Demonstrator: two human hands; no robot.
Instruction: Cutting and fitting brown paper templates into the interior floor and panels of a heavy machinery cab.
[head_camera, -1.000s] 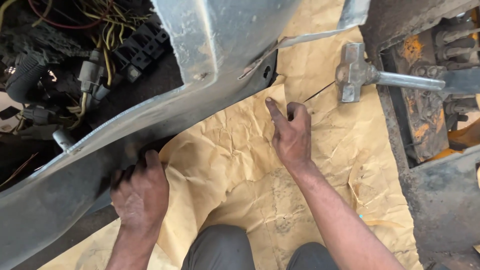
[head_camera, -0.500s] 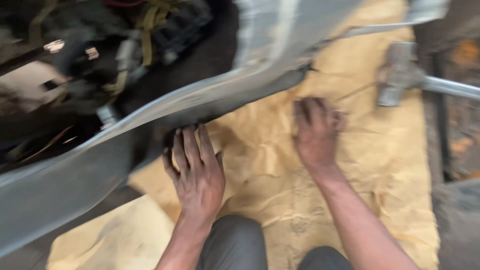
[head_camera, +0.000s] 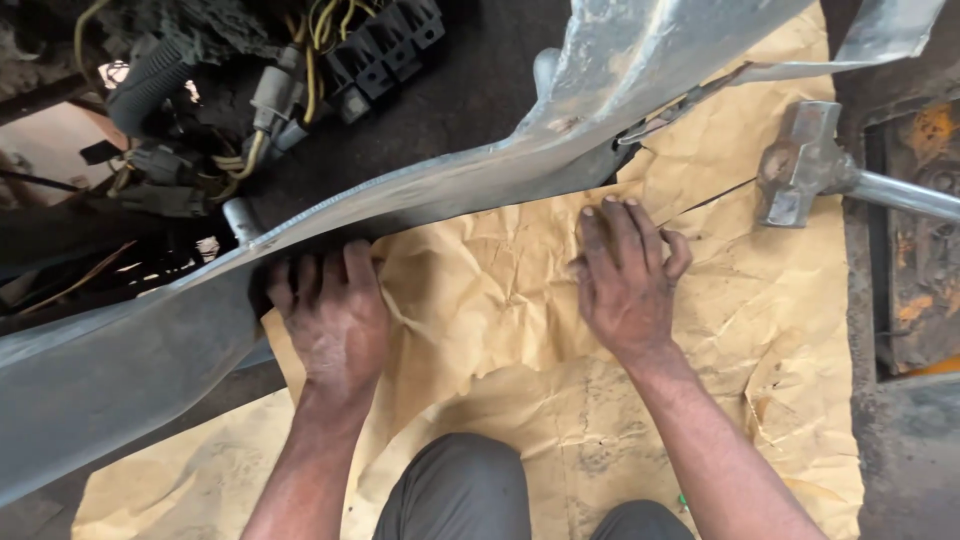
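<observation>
Head view. A bent grey metal panel (head_camera: 330, 225) runs slantwise from the lower left to the upper right, raised over a sheet of crumpled brown paper (head_camera: 480, 300) spread on the ground.

The left hand (head_camera: 335, 315) lies palm down at the lower edge of the panel. Its fingers are stretched out and close together, the tips going under the panel's edge where it meets the paper. Whether they grip the edge from beneath cannot be told; nothing is seen enclosed in the hand.

The right hand (head_camera: 625, 280) lies flat on the paper, just below the panel's edge. Fingers are extended and slightly spread, the thumb bent out to the side. It holds nothing and presses on the paper only.

A metal hammer (head_camera: 800, 165) lies on the paper to the upper right, well apart from the right hand, its handle running off the right edge.

Behind the panel, at upper left, sits a bundle of wires (head_camera: 250, 120) with grey and black plugs.

The person's knees (head_camera: 460, 490), in grey trousers, show at the bottom.
</observation>
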